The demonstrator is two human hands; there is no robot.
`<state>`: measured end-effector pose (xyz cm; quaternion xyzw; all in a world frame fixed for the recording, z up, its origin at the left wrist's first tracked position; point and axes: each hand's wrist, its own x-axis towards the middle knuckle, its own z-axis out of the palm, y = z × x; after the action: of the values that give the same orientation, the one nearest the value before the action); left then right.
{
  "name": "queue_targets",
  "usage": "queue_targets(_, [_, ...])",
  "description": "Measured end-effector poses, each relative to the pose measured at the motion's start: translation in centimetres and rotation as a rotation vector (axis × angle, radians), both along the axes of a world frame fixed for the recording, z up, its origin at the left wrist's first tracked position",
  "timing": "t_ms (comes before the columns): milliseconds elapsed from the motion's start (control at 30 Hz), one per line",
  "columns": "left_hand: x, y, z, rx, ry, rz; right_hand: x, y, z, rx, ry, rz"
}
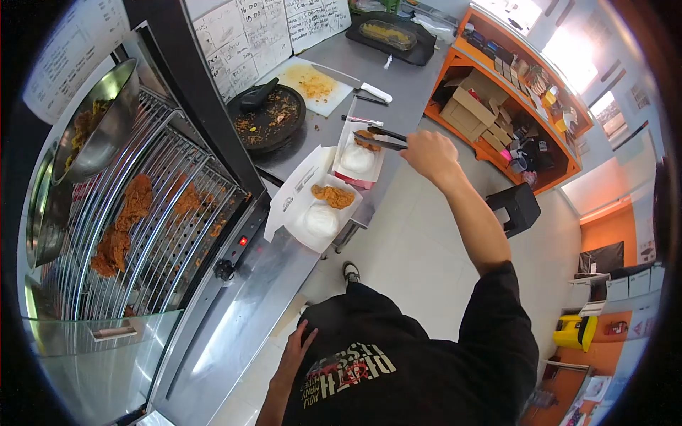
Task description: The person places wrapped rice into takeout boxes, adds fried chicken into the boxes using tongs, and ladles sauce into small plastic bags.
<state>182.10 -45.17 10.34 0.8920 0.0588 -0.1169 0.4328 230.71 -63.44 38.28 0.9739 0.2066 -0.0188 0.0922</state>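
Note:
My right hand is closed round a pair of dark tongs, whose tips reach a piece of fried chicken in the farther box. A white wrapped mound sits beside that chicken. In the nearer open box lie another fried chicken piece and a second white mound. My left hand rests against the black shirt, fingers spread, holding nothing.
A stone mortar, a stained cutting board and a white-handled knife lie on the steel counter. At left stands a display rack with fried chicken and a metal bowl. An orange shelf stands right.

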Motion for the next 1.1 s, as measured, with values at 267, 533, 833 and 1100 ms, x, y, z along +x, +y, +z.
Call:
queue_targets(267, [-0.4, 3.6, 16.6, 0.349, 0.124, -0.033, -8.3, -11.1, 0.9, 0.699, -0.055, -0.049])
queue_targets(533, [1.3, 12.7, 26.3, 0.685, -1.094, 1.305, -18.7, -10.8, -2.3, 1.032, 0.621, 0.202])
queue_targets(833, [4.8, 13.7, 25.5, 0.369, -1.114, 1.266, -19.6, -6.6, -7.0, 1.387, 0.678, 0.05])
queue_targets(1100, [11.8, 11.1, 25.7, 0.307, -1.067, 1.175, -5.6, 5.3, 1.1, 1.062, 0.543, 0.326])
